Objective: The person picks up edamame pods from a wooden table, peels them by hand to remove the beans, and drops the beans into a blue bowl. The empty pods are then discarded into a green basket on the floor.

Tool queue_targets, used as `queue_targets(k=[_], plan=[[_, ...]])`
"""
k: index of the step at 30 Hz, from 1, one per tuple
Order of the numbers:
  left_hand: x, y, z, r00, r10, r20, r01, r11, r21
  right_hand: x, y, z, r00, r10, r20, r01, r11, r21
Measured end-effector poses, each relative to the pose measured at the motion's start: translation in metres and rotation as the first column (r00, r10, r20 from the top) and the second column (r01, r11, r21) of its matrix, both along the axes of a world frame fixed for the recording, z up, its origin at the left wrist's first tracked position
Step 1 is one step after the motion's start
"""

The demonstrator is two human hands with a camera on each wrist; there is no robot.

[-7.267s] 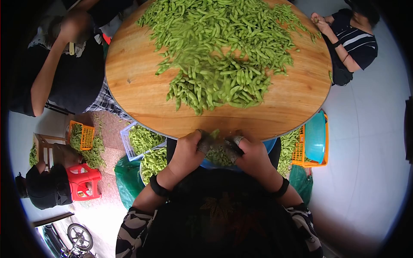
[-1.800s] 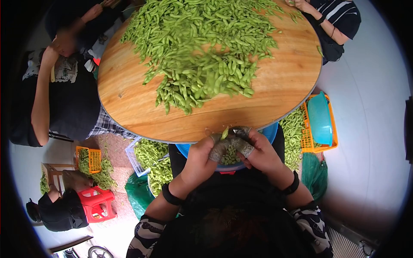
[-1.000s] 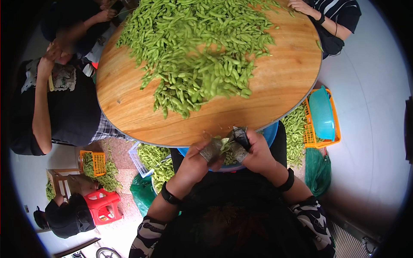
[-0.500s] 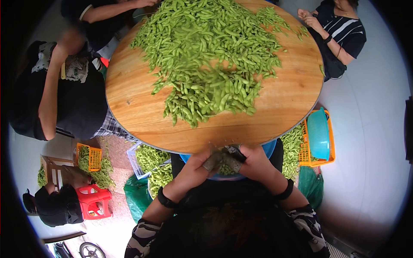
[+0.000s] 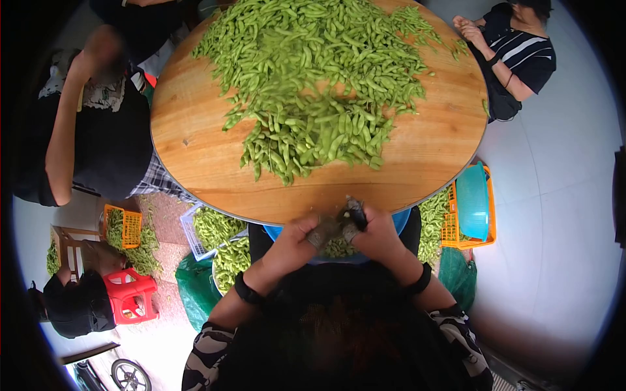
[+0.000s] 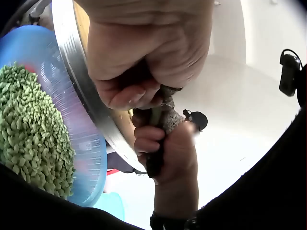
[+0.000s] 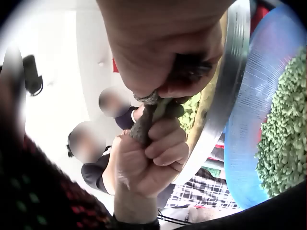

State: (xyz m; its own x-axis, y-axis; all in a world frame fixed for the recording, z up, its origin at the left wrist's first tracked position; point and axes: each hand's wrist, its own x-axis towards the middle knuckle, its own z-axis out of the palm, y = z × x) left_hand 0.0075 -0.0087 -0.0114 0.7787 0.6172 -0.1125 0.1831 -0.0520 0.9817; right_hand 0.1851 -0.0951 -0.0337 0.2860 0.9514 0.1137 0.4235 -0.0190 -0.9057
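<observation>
My left hand point(image 5: 292, 245) and right hand point(image 5: 377, 240) meet at the table's near edge, with grey wraps on thumbs and fingers. Between their fingertips they pinch a green soybean pod point(image 6: 156, 116), mostly hidden by the fingers. In the left wrist view the right hand point(image 6: 175, 151) comes up from below, its fingers curled. The right wrist view has the left hand point(image 7: 148, 160) curled the same way. Below both hands, a blue basket point(image 7: 240, 120) holds shelled green beans point(image 6: 33, 134). A large heap of soybean pods point(image 5: 313, 98) covers much of the round wooden table point(image 5: 437, 150).
Crates of pods point(image 5: 215, 225) stand at floor level on the left, beside a green sack point(image 5: 195, 283) and a red stool point(image 5: 132, 296). On the right an orange crate point(image 5: 451, 225) bears a turquoise basket point(image 5: 473, 202). Other people sit around the table.
A pod that stuck up between the fingertips earlier is now hardly visible in the head view. The hands stay together over the basket. The head view has shifted slightly.
</observation>
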Motion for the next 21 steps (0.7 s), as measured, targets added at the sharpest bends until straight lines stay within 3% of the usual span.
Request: queue_targets(k=[1, 2, 3, 5, 9, 11, 12, 13, 14, 15, 17, 19, 21], plan=[[-0.002, 0.002, 0.005, 1.0, -0.024, -0.014, 0.018, 0.955, -0.296, 0.004, 0.0, -0.001, 0.976, -0.025, -0.215, -0.003, 0.992, -0.13], [-0.005, 0.003, -0.001, 1.0, 0.018, 0.008, -0.013, 0.9, -0.436, 0.007, -0.002, 0.0, 0.984, -0.009, -0.178, -0.01, 0.994, -0.108], [-0.008, 0.004, -0.001, 1.0, 0.023, 0.01, -0.016, 0.897, -0.441, 0.007, -0.002, 0.005, 0.985, -0.005, -0.175, -0.015, 0.993, -0.113], [-0.012, 0.01, 0.004, 0.989, 0.145, 0.029, -0.135, 0.965, -0.225, 0.01, 0.0, 0.017, 0.945, 0.11, 0.307, -0.166, 0.973, 0.162], [-0.056, 0.029, 0.007, 0.924, 0.381, 0.016, -0.379, 0.922, -0.086, 0.014, 0.003, 0.038, 0.955, 0.055, 0.29, -0.111, 0.977, 0.18], [-0.085, 0.036, 0.007, 0.849, 0.528, 0.0, -0.527, 0.848, 0.046, 0.028, 0.015, 0.032, 0.931, -0.271, 0.243, 0.233, 0.957, 0.173], [-0.1, 0.042, 0.006, 0.82, 0.57, -0.041, -0.546, 0.803, 0.24, 0.035, 0.026, 0.029, 0.933, -0.265, 0.243, 0.227, 0.959, 0.172], [-0.117, 0.049, -0.005, 0.756, 0.65, -0.076, -0.549, 0.692, 0.468, 0.044, 0.038, 0.024, 0.881, -0.336, 0.333, 0.289, 0.939, 0.184], [-0.137, 0.053, -0.009, 0.715, 0.676, -0.178, -0.458, 0.646, 0.61, 0.05, 0.046, 0.019, 0.814, -0.403, 0.418, 0.348, 0.915, 0.203], [-0.146, 0.055, -0.007, 0.655, 0.706, -0.27, -0.34, 0.595, 0.728, 0.053, 0.048, 0.013, 0.817, -0.398, 0.416, 0.343, 0.917, 0.204], [-0.153, 0.051, -0.009, 0.528, 0.809, -0.258, -0.174, 0.401, 0.9, 0.058, 0.05, 0.005, 0.825, -0.366, 0.43, 0.294, 0.929, 0.227], [-0.134, 0.048, 0.006, 0.56, 0.817, -0.134, -0.112, 0.235, 0.966, 0.052, 0.04, 0.011, 0.826, -0.35, 0.442, 0.269, 0.934, 0.236], [-0.099, 0.039, 0.019, 0.705, 0.703, -0.095, -0.29, 0.407, 0.866, 0.043, 0.028, 0.022, 0.881, -0.383, 0.278, 0.303, 0.908, 0.289]])
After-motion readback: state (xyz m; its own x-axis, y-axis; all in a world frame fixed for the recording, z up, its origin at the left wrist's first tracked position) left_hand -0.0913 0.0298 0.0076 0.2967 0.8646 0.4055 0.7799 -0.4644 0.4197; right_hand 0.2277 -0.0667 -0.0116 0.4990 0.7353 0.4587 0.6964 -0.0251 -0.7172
